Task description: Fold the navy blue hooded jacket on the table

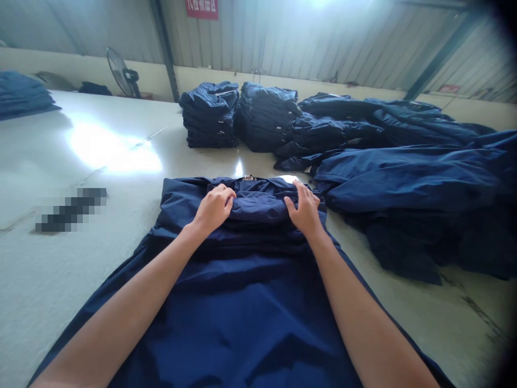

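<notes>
While left fingers point(228, 192) curl, grip unclear, right fingers point(309, 197) spread on garment point(242, 307) | label point(249, 178) blurred | sign point(202, 8): "检物品区"

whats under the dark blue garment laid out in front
Pale tabletop shows on either side of the garment, so it seems to lie on that. The surface directly beneath is covered. The left hand and right hand touch its far end.

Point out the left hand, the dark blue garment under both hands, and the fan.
Left hand point(215, 207): head view, on the back of the hand.
Dark blue garment point(254, 302): head view, on the broad cloth between the forearms.
Fan point(120, 72): head view, on its round cage.
</notes>
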{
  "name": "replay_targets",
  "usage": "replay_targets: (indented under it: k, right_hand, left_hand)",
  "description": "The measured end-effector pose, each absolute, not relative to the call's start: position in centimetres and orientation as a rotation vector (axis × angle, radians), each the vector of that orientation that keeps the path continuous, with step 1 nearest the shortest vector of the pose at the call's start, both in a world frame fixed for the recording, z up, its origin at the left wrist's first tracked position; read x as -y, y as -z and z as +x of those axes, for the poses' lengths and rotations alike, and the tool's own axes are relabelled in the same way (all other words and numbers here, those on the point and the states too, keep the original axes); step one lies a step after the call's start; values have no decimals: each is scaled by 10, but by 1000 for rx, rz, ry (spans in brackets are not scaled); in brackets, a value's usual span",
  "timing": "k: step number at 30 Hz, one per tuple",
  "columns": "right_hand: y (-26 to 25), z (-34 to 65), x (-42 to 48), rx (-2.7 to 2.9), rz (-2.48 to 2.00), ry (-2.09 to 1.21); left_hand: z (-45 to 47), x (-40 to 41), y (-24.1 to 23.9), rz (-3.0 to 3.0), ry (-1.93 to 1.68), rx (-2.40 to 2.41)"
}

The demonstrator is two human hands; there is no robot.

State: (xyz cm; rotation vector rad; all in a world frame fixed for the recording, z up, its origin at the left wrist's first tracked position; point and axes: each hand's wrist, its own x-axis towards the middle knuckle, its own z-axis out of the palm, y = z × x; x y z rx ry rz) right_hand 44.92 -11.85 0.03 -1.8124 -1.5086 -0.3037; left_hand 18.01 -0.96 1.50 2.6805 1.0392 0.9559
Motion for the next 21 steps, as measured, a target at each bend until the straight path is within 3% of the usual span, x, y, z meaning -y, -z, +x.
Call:
replay_targets:
  k: [4,9,21]
  right_hand:
    - [-8,439,125,1580,-1798,395]
    - [-4,434,126,1716,-1813,406]
    - [28,445,117,1781,-1965,76]
  left_hand:
    - [184,12,-9,2774,-642,-1025]
    - [183,9,5,2788,-547,-1107]
    - [175,6,19,2700,-241,-1109]
